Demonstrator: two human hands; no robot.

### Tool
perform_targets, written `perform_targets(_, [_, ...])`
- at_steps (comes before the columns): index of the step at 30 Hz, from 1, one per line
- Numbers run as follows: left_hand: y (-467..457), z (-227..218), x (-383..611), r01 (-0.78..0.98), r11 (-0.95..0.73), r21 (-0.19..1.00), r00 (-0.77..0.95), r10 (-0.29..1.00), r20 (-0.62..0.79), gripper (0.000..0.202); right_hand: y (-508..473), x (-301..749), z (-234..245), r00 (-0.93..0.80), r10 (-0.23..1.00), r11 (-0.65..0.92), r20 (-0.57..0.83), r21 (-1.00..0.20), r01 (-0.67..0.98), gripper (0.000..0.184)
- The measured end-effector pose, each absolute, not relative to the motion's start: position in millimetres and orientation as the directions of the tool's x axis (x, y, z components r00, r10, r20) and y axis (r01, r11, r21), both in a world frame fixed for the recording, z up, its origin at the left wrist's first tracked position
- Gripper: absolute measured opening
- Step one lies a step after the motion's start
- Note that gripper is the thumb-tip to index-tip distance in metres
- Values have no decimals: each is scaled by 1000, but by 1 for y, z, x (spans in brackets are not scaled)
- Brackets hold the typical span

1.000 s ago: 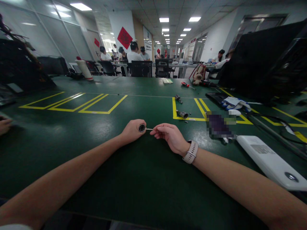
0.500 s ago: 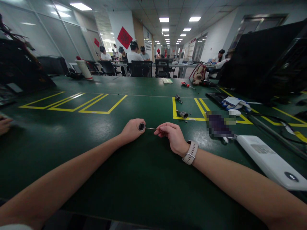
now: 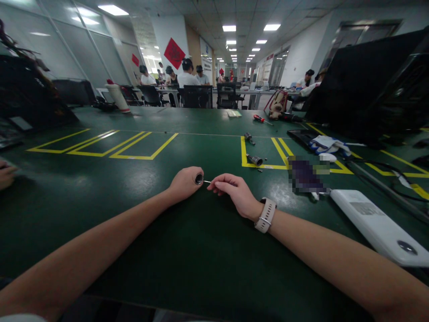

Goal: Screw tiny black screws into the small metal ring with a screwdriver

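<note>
My left hand (image 3: pixel 185 183) is closed around a dark metal cylinder (image 3: pixel 199 179) whose round, hollow end faces me; the rest of it is hidden in the fist. From the right, my right hand (image 3: pixel 231 188) pinches a thin metal rod (image 3: pixel 207 181). The rod's far end reaches the left hand beside the cylinder's rim; whether it enters the cylinder I cannot tell. Beyond the right hand, a similar metal cylinder part (image 3: pixel 256 160) lies on the green table (image 3: pixel 201 250), with a smaller metal part (image 3: pixel 248 137) behind it.
A red-handled screwdriver (image 3: pixel 263 119) lies farther back. To the right are a blurred dark phone-like object (image 3: pixel 306 174), a white power bank (image 3: pixel 375 219), cables and gloves (image 3: pixel 330 145). A white bottle (image 3: pixel 118 96) stands back left. Another person's hand (image 3: pixel 6 173) shows at the left edge.
My right hand has moved left, closer to the left hand, so less of the rod shows between them. The cylinder's open end has turned slightly in the left hand.
</note>
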State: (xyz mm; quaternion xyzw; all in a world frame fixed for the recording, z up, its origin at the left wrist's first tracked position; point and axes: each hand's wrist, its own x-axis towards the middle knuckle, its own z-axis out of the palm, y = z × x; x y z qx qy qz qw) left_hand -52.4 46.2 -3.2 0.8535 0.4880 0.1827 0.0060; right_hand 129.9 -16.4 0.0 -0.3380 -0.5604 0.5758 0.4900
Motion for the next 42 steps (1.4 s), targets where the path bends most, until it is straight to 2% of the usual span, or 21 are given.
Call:
perform_targets(8, [44, -1, -52, 829, -528, 183, 460, 831, 311, 3, -16, 131, -2, -172, 968, 161, 181, -979, -123, 11])
perform_targets(20, [49, -3, -53, 812, -515, 276, 422, 844, 332, 11, -15, 132, -6, -90, 966, 230, 241, -966, -118, 12])
perform_targets(31, [52, -6, -56, 739, -529, 417, 370, 836, 405, 24, -8, 132, -6, 100, 991, 117, 92, -949, -294, 10])
perform_targets(36, [53, 0, -55, 661, -582, 473, 476, 813, 334, 21, -4, 133, -1, 144, 988, 98, 48, -927, -363, 9])
perform_targets(42, [62, 8, -49, 635, -619, 462, 548, 783, 296, 21, 4, 136, 3, 38, 989, 146, 143, -897, -416, 11])
